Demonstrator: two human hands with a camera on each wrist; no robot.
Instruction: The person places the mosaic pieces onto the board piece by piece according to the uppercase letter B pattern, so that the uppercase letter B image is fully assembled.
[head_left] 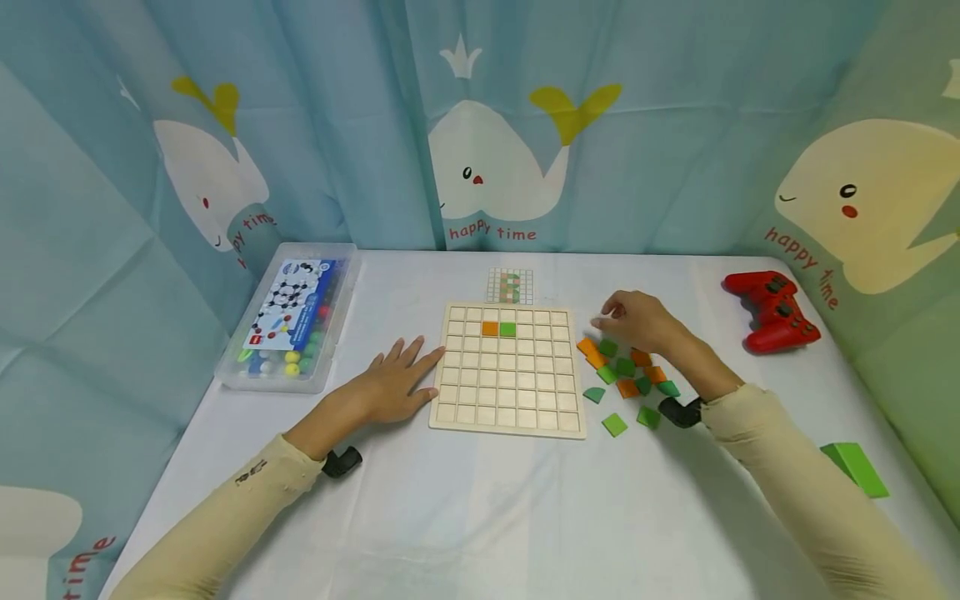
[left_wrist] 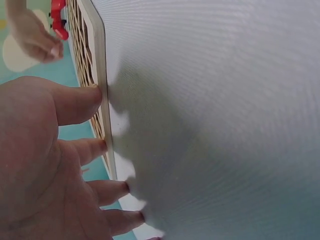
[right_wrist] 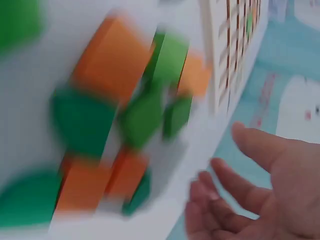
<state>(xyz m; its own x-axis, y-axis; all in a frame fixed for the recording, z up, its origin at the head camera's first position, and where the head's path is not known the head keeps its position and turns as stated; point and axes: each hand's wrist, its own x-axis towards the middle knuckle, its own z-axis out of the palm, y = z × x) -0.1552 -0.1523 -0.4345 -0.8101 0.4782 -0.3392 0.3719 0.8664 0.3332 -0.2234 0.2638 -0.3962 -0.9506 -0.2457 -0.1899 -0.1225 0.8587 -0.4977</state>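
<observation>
A pale wooden grid board (head_left: 497, 382) lies on the white table, with an orange square tile (head_left: 490, 329) and a green square tile (head_left: 507, 330) side by side near its top. My left hand (head_left: 390, 387) is spread flat at the board's left side; in the left wrist view its thumb (left_wrist: 80, 104) and index finger touch the edge. Loosely bent, with a gap between thumb and fingers, my right hand (right_wrist: 250, 185) shows nothing in it. It hovers just beyond a loose cluster of green and orange tiles (head_left: 625, 367), squares and quarter-rounds, right of the board.
Behind the board lies a small printed pattern card (head_left: 492, 287). A clear plastic case (head_left: 330, 350) of coloured beads is at the left. On the right are a red game controller (head_left: 771, 311) and a green block (head_left: 855, 468). Whale-print curtains (head_left: 360, 150) enclose the table.
</observation>
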